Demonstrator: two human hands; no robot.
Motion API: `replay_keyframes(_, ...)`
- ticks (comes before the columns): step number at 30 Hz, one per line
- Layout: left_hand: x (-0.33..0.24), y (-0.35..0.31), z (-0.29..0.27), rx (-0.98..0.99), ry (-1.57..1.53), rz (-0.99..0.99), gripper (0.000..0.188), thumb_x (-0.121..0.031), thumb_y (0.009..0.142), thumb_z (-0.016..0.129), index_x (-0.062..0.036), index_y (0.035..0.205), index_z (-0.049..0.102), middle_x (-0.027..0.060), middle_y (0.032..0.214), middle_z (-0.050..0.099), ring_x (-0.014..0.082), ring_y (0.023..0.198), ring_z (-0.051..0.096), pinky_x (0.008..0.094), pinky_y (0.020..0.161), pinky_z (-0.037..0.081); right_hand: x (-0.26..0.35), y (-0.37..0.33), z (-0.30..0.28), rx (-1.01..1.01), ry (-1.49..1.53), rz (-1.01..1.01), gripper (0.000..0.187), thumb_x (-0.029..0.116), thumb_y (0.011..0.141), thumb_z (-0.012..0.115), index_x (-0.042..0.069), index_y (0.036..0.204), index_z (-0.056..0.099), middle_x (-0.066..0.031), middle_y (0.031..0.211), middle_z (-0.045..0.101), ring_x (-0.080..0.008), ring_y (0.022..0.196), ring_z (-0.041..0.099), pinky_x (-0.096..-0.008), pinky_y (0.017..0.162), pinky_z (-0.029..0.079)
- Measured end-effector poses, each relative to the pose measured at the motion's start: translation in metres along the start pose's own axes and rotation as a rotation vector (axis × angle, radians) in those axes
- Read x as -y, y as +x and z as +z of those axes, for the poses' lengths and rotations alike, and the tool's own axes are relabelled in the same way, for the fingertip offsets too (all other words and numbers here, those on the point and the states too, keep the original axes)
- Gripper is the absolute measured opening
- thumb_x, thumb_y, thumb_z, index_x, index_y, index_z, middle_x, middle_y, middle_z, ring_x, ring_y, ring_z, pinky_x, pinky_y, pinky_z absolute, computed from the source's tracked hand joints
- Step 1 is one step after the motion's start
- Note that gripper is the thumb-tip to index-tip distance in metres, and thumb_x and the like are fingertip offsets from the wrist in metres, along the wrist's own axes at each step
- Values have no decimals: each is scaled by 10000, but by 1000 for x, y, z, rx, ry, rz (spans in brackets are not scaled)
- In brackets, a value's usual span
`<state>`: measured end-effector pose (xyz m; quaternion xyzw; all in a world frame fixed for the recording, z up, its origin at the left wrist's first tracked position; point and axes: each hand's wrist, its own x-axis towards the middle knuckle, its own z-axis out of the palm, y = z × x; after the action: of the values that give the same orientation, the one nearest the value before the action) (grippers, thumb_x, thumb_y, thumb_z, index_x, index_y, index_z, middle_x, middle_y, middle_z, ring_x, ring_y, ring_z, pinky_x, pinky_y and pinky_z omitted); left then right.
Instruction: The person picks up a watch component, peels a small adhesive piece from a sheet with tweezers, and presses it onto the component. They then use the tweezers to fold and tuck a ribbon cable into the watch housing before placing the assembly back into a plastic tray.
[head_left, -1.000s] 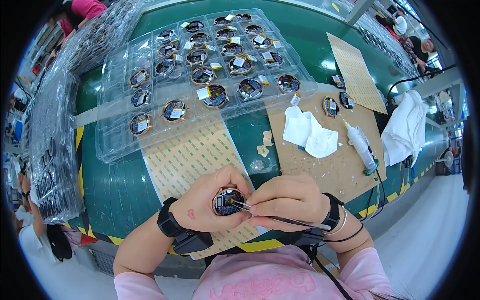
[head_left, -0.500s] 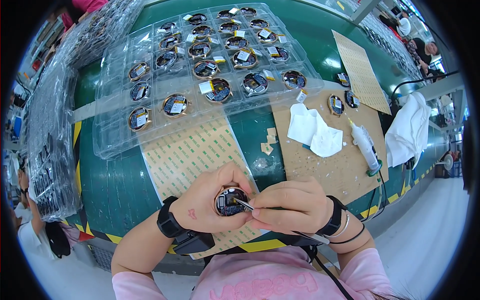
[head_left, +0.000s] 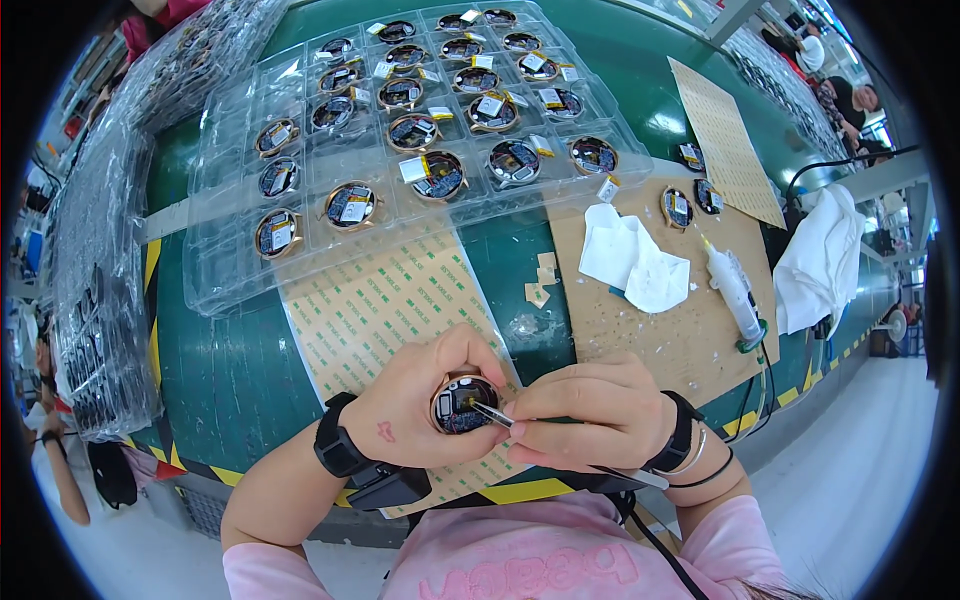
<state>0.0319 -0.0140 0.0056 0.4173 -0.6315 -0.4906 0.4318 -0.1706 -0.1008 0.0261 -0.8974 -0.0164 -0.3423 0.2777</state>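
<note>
My left hand (head_left: 415, 400) is closed around a round watch case (head_left: 462, 395) with a gold rim, its open side up and circuit parts showing inside. In my right hand (head_left: 595, 410) a pair of metal tweezers (head_left: 490, 412) is pinched between thumb and fingers. The tweezer tips reach into the case, near a small gold-coloured patch; whether they grip anything there is too small to tell. Beneath both hands lies a tan adhesive sheet (head_left: 385, 310) with green print.
A clear plastic tray (head_left: 230, 250) holds several watch cases, many with small batteries. To the right, a brown board (head_left: 620, 350) bears white wipes (head_left: 635, 265), a glue-gun-like white tool (head_left: 732, 295) and a few watch cases (head_left: 676, 207). A white cloth (head_left: 818, 260) lies at the table's right edge.
The tweezers and my right hand have shifted very slightly within and beside the case. My left hand keeps its hold on the watch case.
</note>
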Motion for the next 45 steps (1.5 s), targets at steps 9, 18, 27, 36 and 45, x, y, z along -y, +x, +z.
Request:
replay_keyframes(9,0,-2,2,-39,-63,-89,374,-109,672,765,-73,957,526,43,838,619,171,709,643,260,622,478,2,0,0,19,-11,-5,196,110,721,799,67,849,657,-64,896,668,-176,682,673,-225,495,509)
replay_keyframes(18,2,-2,2,-8,-71,-44,413,-30,660,771,-52,957,485,28,828,619,68,709,598,198,594,450,1,0,-2,35,11,-22,191,108,764,739,31,891,620,-79,923,622,-185,720,657,-242,501,515)
replay_keyframes(27,0,-3,3,-3,-99,-72,386,-68,677,752,-65,962,492,41,838,629,136,712,631,238,617,471,4,-2,2,23,-34,-35,218,123,716,801,66,871,660,-69,919,673,-173,703,678,-218,490,508)
replay_keyframes(36,1,-1,1,4,-45,-23,416,-40,658,767,-47,965,486,29,827,608,73,699,588,198,597,446,1,-2,-1,31,32,-4,169,81,748,723,38,882,630,-79,922,620,-182,729,655,-246,502,518)
replay_keyframes(45,1,-1,1,-6,-54,-50,416,-43,652,770,-49,962,493,21,822,597,69,693,583,198,591,441,3,-1,1,40,-34,-34,206,124,729,783,48,871,654,-86,912,666,-177,713,681,-223,491,517)
